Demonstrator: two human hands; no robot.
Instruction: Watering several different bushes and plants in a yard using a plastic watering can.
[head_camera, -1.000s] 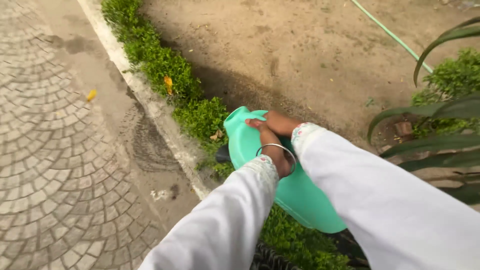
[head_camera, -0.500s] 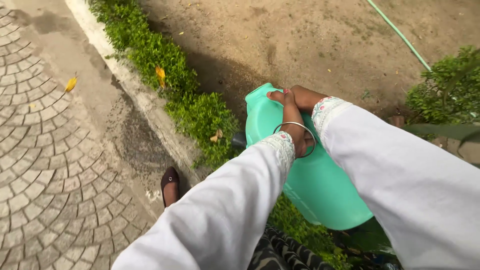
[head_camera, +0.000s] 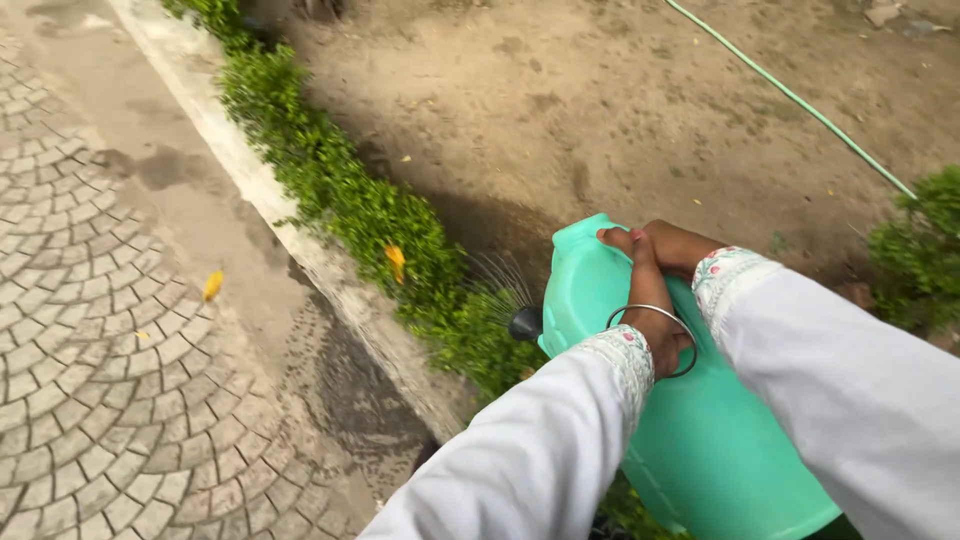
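Bare soil bed (head_camera: 620, 110): one, the largest thing in view, brown and mostly dry, with a darker damp patch just beyond the hedge.
Paved walk (head_camera: 100, 340): one, grey cobbles laid in fans, with a pale kerb (head_camera: 250, 190) between it and the planting.
Low hedge (head_camera: 350, 200): one green strip along the kerb; a second clump of green stands at the right edge.
Watering can (head_camera: 700, 430): one, mint green plastic, tilted forward over the hedge, its dark rose (head_camera: 525, 323) pointing left with thin jets of water fanning out.
Step in hand: judged from the tilt and the spray, watering the hedge border is under way.
Next move: it seems to call for keeping the tilt steady and carrying the spray on along the strip.
Sleeves: two, white with patterned cuffs.
Left hand (head_camera: 650, 320): its grip is closed over the top of the can near the handle; one thin metal bangle (head_camera: 655, 340) at the wrist.
Right hand (head_camera: 670, 245): its grip is wrapped on the can's top, touching the left.
Hose (head_camera: 800, 100): one, thin and green, lying across the soil.
Fallen leaves: two yellow, one on the hedge (head_camera: 396, 262), one on the paving (head_camera: 212, 285).
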